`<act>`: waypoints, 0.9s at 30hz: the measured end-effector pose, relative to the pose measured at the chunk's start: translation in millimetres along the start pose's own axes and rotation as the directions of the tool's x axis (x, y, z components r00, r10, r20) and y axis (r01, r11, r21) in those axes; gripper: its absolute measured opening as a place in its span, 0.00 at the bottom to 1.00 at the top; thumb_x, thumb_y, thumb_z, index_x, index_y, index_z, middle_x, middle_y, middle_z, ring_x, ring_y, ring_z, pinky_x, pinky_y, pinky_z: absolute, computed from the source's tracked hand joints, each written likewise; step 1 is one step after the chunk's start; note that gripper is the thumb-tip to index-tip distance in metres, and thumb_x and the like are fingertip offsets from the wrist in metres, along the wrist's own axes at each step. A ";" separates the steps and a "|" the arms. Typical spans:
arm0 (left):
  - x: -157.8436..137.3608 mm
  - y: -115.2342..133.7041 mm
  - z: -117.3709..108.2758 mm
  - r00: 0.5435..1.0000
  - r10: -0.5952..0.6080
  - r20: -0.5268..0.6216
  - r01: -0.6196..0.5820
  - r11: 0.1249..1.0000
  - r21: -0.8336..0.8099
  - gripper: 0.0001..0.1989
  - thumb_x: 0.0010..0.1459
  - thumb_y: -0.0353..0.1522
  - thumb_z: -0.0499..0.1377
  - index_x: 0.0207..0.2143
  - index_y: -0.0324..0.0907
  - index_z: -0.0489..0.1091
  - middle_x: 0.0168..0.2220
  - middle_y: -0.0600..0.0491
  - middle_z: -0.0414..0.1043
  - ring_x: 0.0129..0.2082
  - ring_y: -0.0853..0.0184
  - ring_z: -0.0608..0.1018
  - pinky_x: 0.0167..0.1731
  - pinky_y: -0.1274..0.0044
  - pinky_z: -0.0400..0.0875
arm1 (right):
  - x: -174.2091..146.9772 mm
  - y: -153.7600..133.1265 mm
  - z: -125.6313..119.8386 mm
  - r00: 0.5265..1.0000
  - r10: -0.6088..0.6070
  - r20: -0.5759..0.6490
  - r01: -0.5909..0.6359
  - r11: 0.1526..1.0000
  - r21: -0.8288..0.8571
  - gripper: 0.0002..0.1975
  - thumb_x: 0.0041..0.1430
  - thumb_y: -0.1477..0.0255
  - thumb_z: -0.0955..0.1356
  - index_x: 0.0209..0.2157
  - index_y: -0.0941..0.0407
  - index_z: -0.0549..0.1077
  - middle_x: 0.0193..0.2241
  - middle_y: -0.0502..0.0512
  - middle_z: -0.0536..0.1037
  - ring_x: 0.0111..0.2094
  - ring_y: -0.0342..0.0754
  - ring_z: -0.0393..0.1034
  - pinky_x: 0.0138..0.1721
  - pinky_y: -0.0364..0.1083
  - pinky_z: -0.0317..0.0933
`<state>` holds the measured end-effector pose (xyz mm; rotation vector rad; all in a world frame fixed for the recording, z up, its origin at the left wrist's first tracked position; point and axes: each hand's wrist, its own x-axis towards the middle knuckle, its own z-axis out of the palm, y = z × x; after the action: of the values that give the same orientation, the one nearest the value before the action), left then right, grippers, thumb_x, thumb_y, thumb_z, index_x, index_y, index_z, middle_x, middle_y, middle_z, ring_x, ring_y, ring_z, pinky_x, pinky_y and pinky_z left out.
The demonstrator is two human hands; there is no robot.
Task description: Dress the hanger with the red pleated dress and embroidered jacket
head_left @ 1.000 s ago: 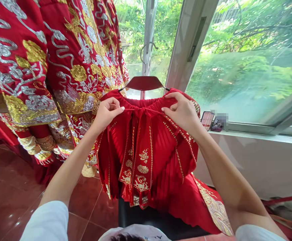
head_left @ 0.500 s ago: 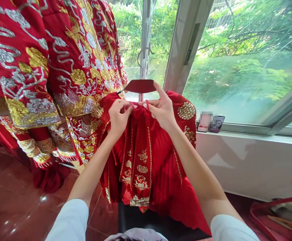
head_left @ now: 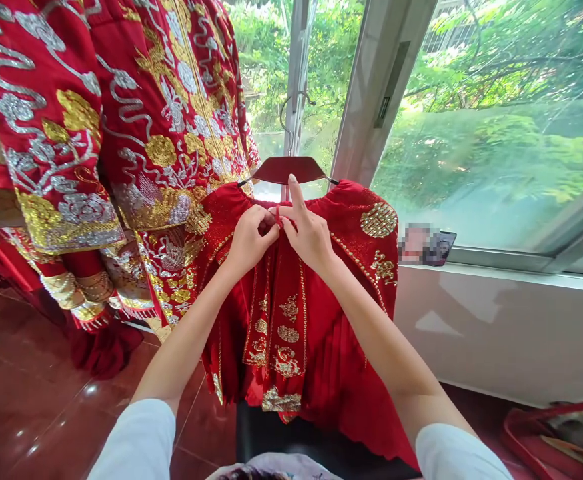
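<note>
A red garment with gold embroidery (head_left: 321, 293) hangs by its shoulders from a dark red hanger (head_left: 286, 169). At the middle of its neckline my left hand (head_left: 252, 239) is closed, thumb and index pinching a thin red cord (head_left: 278, 215). My right hand (head_left: 309, 235) meets it there, its index finger stretched up towards the hanger while the other fingers close on the same cord. Part of the cord loops by the right fingers; how it is tied is hidden. Long embroidered panels (head_left: 287, 333) fall below the hands.
Heavily embroidered red jackets (head_left: 161, 120) hang close on the left. Behind is a window (head_left: 481, 147) with a pale sill, where a phone (head_left: 439, 248) leans. A black seat (head_left: 291, 433) is under the garment, and a red frame (head_left: 526, 420) stands at the lower right.
My right hand has moved left and closer to the left hand, its index finger now upright before the hanger. The hands have come together at the neckline's centre with the cord.
</note>
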<state>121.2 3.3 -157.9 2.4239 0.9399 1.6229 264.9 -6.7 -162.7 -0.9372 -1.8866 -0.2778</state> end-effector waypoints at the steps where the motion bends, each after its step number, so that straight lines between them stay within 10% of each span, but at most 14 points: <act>1: -0.9 -0.2 0.9 1.000 0.000 0.004 -0.001 0.999 0.034 0.07 0.53 0.26 0.56 0.25 0.42 0.61 0.28 0.55 0.64 0.29 0.69 0.68 0.33 0.75 0.64 | 0.0 0.3 -0.6 1.000 0.012 0.015 -0.012 1.000 -0.002 0.28 0.64 0.74 0.57 0.65 0.48 0.52 0.45 0.55 0.78 0.44 0.48 0.72 0.45 0.48 0.66; 8: -6.7 -4.4 6.4 0.997 0.042 -0.064 -0.036 0.995 0.096 0.03 0.55 0.26 0.56 0.29 0.42 0.64 0.44 0.48 0.62 0.50 0.63 0.67 0.53 0.70 0.62 | -2.4 2.5 0.9 0.999 0.048 0.013 -0.047 0.999 -0.019 0.29 0.62 0.73 0.57 0.64 0.48 0.53 0.39 0.53 0.78 0.38 0.47 0.71 0.43 0.48 0.66; 15: -11.3 -9.2 -12.0 0.995 0.044 -0.087 -0.006 0.917 0.399 0.07 0.53 0.24 0.54 0.27 0.43 0.59 0.35 0.50 0.66 0.38 0.63 0.68 0.40 0.69 0.63 | -12.6 13.3 -4.3 0.987 0.115 -0.108 -0.122 0.990 -0.064 0.35 0.54 0.80 0.58 0.64 0.51 0.53 0.34 0.53 0.76 0.32 0.48 0.65 0.40 0.50 0.64; 27: -8.9 -3.3 -11.0 0.979 -0.084 -0.186 0.095 0.994 0.051 0.06 0.51 0.25 0.56 0.25 0.42 0.61 0.24 0.58 0.67 0.24 0.72 0.69 0.28 0.78 0.64 | 1.1 1.7 -15.5 0.962 0.263 0.069 -0.271 0.905 0.328 0.33 0.52 0.81 0.57 0.61 0.54 0.54 0.30 0.50 0.69 0.26 0.43 0.61 0.29 0.45 0.60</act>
<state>108.1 -1.6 -161.6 2.2606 1.1225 1.8358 276.2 -13.6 -154.4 -0.9503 -1.7280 0.2164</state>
